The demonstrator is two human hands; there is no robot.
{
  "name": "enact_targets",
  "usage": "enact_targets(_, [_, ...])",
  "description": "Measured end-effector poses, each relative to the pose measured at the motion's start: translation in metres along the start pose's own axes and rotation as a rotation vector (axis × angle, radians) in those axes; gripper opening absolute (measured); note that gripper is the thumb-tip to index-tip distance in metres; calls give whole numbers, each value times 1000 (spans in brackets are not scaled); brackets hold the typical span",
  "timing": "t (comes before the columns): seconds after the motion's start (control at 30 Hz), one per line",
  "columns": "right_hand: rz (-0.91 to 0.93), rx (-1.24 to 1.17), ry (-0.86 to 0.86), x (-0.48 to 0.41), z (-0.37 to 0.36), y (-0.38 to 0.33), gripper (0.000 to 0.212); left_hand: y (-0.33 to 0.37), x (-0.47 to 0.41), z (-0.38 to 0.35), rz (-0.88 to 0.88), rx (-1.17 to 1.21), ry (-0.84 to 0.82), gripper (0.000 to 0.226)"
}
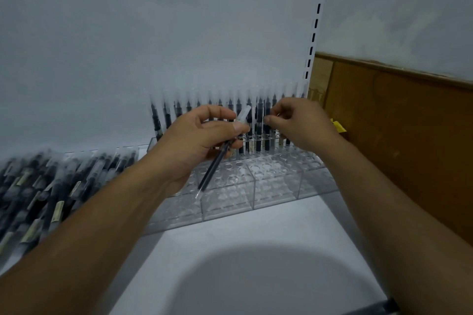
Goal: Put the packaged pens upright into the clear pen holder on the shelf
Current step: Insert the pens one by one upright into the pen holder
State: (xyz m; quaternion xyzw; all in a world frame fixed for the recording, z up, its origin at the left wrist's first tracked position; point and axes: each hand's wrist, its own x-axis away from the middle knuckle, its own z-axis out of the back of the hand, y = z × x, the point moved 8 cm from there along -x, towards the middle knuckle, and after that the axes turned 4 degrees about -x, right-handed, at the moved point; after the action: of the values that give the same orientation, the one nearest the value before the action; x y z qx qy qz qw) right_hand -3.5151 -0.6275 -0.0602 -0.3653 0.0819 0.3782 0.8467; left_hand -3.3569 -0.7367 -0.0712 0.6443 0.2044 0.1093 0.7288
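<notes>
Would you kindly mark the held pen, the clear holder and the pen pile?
held pen (214, 168): head view, dark barrel.
clear holder (276, 194): head view, front wall.
pen pile (38, 186): head view, middle.

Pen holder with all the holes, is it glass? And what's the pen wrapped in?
The pen holder looks like clear plastic, perhaps acrylic: see-through, glossy, flat-walled. The pen in the left hand seems sleeved in thin clear film, cloudy at top.
</notes>
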Motion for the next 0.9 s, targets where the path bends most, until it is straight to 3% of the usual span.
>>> enact_targets(0.17, [-16,32,-21,5,11,3,24,-1,1,0,8,-18,3,38])
enact_targets(0.27, [12,-197,18,13,22,-8,23,-1,1,1,13,-20,12,28])
enact_targets(0.4, [-18,-470,-267,29,5,-32,27,-1,1,1,9,-56,11,27])
enact_targets(0.47, [-6,-537,-316,32,-3,-38,23,0,1,1,-2,-81,8,26])
enact_targets(0.8, [-113,-841,-331,30,-16,-37,9,1,2,-1,-66,-193,49,19])
enact_targets(0.9, [-129,-1033,-96,20,14,-26,8,0,0,1,-82,-290,90,18])
